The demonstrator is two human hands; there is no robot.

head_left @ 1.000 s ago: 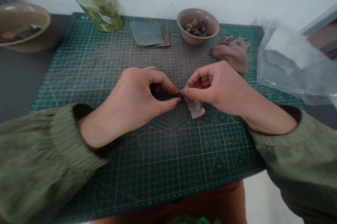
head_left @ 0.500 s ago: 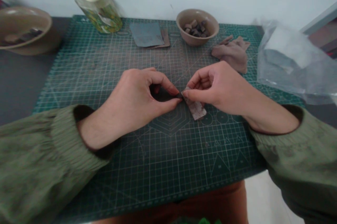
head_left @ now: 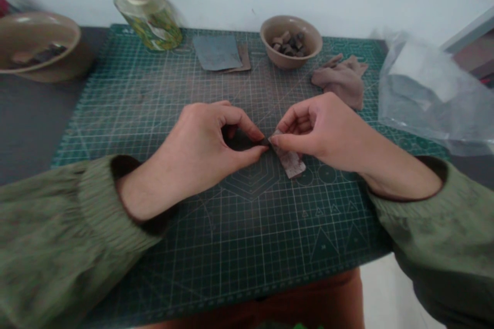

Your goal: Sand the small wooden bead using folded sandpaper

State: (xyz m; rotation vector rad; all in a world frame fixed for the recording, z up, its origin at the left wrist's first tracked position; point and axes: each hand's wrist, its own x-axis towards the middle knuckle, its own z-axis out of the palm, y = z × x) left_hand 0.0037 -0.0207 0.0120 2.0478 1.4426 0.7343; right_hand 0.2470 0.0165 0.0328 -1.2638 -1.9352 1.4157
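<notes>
Two hands meet over the mat (head_left: 247,239), a dark piece in one and a strip in the other.
In the head view, the left hand (head_left: 203,138) pinches the piece (head_left: 267,141) between thumb and forefinger, tips nearly together, a wide gap behind them. The right hand (head_left: 328,128) grips the upper end of the strip (head_left: 291,161) with thumb against fingers, the rest curled; the strip's top meets or nearly meets the piece. The piece is small and dark, mostly hidden by fingertips, its shape unclear. The strip is flat, greyish-brown and blotchy, slanting down toward the mat's printed circles.
</notes>
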